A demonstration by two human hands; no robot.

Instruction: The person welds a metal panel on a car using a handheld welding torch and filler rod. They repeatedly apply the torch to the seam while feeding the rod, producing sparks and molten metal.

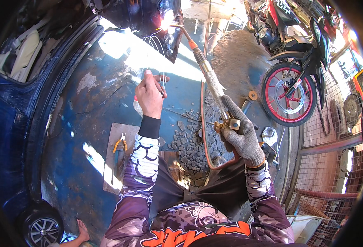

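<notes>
My right hand [240, 138], in a grey knit glove, is wrapped round the valve end of a gas welding torch [211, 78]. Its bent copper tip reaches up and left to a bright flame [165, 24] against a dark metal panel [148, 16]. Bare, with fingers closed, my left hand [150, 94] grips a loop of thin filler wire [161, 49]. The wire rises from the fingers toward the flame, where glare hides its end. A reddish-brown hose [206, 148] hangs below the torch.
A dark blue car body [14, 107] lines the left side. Pliers [121, 142] lie on a flat board [109, 158]. Broken grey chunks [189, 144] cover the floor between my arms. At right stand a motorcycle [290, 88] and wire mesh [330, 164]; someone's bare foot [82, 231] shows lower left.
</notes>
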